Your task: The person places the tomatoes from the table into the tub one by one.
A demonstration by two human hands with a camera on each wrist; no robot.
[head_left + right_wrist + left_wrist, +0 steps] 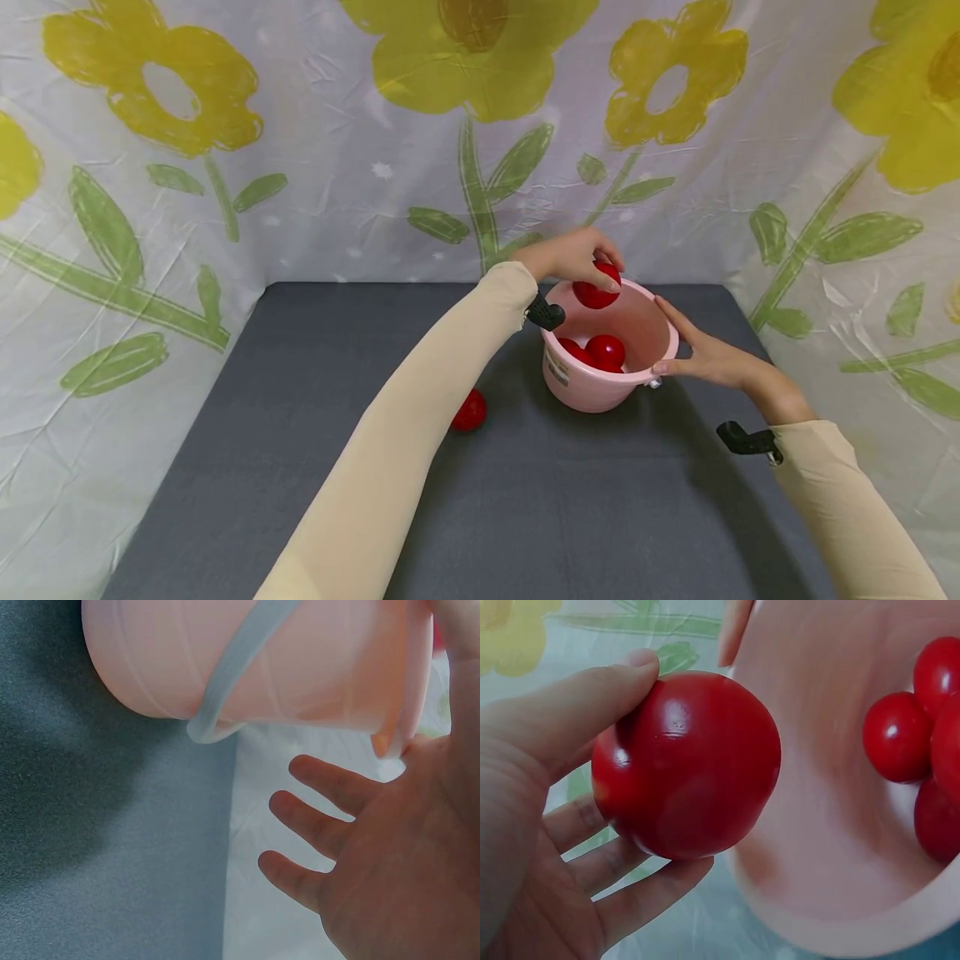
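My left hand (572, 257) grips a shiny red ball (596, 293) just above the far rim of a pink bucket (585, 387). In the left wrist view the thumb and fingers curl round that ball (686, 765) beside the bucket's inner wall (825, 825). Several red balls (604, 351) lie in the bucket's bottom (897, 736). My right hand (701, 350) rests against the bucket's right rim with straight fingers. From the right wrist, three fingers (322, 825) hang spread and free below the bucket (330, 667).
One more red ball (470, 410) lies on the grey table (300, 467), left of the bucket and partly behind my left sleeve. A white handle (225, 694) hangs down the bucket's side. A flower-print cloth (300, 167) walls the table at the back and both sides.
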